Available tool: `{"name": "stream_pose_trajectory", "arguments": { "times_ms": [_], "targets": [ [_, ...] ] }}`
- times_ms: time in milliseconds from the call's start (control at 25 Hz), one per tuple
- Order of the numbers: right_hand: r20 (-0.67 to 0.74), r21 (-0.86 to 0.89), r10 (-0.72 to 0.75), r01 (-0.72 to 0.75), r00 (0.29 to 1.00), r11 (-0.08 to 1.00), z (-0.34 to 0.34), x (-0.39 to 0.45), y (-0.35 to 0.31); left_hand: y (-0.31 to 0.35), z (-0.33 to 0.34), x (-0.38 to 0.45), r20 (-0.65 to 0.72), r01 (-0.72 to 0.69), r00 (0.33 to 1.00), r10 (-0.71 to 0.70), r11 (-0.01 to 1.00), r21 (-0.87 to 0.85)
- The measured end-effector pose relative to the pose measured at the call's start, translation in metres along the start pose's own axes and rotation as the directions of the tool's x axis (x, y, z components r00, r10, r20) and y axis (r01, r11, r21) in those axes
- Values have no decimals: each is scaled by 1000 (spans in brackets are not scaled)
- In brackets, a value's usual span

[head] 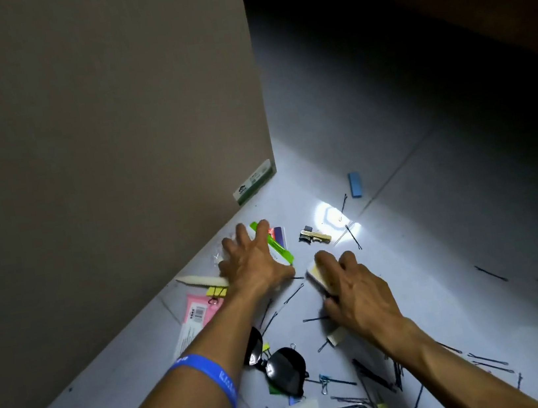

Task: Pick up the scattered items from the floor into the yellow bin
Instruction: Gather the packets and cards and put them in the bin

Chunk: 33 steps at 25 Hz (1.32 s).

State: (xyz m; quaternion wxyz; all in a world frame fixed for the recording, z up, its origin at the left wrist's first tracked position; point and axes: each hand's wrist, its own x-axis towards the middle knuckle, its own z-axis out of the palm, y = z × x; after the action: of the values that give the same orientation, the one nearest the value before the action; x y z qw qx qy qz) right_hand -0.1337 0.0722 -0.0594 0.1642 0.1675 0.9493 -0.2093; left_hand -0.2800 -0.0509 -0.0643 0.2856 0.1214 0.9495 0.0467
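Observation:
Scattered small items lie on the pale tiled floor (pixel 423 251) beside a beige panel. My left hand (pixel 255 261) lies with spread fingers on a green and white packet (pixel 281 252) near the foot of the panel. My right hand (pixel 359 291) grips a white and yellow block (pixel 316 274), its fingers curled over the block's top. Black sunglasses (pixel 283 367) lie between my forearms. A pink packet (pixel 196 314), a yellow binder clip (pixel 216 292) and a cream pointed stick (pixel 199 281) lie left of my left hand. No yellow bin is in view.
The tall beige panel (pixel 96 141) walls off the left. A green and white box (pixel 252 182) leans at its corner. A blue block (pixel 355 184) and a gold hair clip (pixel 315 237) lie farther out. Several black hairpins (pixel 374 375) lie near my right forearm. The far right is dark.

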Motion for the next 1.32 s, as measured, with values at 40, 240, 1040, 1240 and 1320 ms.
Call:
{"name": "stream_pose_trajectory", "arguments": {
  "times_ms": [40,240,1040,1240,1320],
  "targets": [
    [0,14,23,-23,1000,1000,0,2,-4,4,4,-3,-48,-33,998,35,998,45],
    [-106,297,125,-89,986,951,-11,15,-2,8,15,-13,-158,-190,966,206,975,114],
    [-244,809,453,-77,858,583,-55,-69,45,71,-9,-116,-278,-468,853,442,883,-34],
    [-327,919,737,18,592,393,-99,-219,112,185,7,-219,-258,-734,675,691,664,-140],
    [-321,939,823,45,469,340,-107,-278,136,227,20,-266,-245,-821,571,784,550,-153]
  ]
}}
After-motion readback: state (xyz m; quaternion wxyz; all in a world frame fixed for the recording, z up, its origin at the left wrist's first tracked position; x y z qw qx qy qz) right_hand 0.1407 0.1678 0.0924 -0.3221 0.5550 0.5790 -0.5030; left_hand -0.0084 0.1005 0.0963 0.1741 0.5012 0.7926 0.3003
